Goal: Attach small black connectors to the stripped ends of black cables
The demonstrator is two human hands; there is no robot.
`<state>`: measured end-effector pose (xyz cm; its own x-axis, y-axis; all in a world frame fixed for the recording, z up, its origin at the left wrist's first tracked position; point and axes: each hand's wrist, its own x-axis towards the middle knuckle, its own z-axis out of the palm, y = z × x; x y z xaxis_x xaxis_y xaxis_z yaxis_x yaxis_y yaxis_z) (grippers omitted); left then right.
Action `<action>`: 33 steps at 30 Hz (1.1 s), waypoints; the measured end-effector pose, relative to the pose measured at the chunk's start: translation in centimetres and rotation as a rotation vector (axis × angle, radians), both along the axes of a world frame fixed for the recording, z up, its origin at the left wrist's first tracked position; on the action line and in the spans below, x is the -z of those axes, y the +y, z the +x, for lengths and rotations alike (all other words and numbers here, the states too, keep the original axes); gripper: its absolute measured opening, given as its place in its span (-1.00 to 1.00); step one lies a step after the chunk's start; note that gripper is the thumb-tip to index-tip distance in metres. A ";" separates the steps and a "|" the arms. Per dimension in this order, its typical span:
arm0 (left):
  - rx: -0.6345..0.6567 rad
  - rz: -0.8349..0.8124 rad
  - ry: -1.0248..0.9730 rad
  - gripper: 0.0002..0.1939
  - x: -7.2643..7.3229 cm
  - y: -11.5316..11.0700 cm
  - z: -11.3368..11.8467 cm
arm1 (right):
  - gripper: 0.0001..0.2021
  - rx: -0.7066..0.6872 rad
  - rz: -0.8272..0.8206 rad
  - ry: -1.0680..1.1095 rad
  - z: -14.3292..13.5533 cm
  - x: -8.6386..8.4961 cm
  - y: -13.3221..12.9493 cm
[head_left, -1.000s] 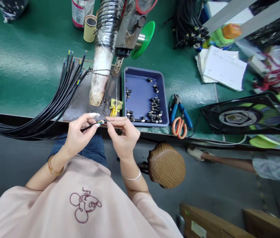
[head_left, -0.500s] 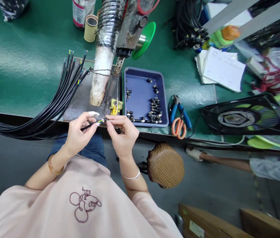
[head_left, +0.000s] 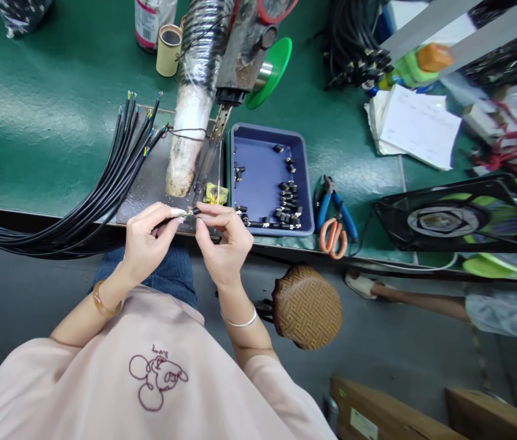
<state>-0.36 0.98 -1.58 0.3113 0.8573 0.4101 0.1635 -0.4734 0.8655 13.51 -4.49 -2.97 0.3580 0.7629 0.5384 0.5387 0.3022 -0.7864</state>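
My left hand pinches a black cable close to its stripped end, where thin coloured wires show. White wrapping covers a fingertip of that hand. Facing it, my right hand has thumb and forefinger closed on a small black connector, right at the wire ends. Whether the wires are joined to the connector I cannot tell. Just beyond the hands, a soldering iron is held in a stand, its tip pointing down toward them. A yellow sponge lies beside the tip.
A blue tray holds several black connectors. Left of the hands lies a bundle of black cables. Blue-handled pliers, orange-handled scissors and a black fan are to the right. A white-ended duct hangs near the iron.
The black connector now shows between my fingers at the wire ends. My hands have shifted slightly up, and my right thumb has moved a little. The view has moved slightly.
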 end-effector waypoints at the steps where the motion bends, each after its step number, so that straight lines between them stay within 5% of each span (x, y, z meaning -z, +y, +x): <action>1: -0.008 0.010 0.004 -0.92 0.0 0.0 0.1 | -0.89 0.003 0.001 -0.009 0.0 0.0 0.1; 17: -0.040 0.026 0.035 -0.92 -0.5 0.2 0.4 | -0.89 0.010 0.044 -0.030 0.2 -0.2 0.7; 33: -0.028 -0.045 -0.010 -0.92 -0.2 -0.2 0.6 | -0.87 0.058 0.099 -0.311 0.2 -1.7 0.5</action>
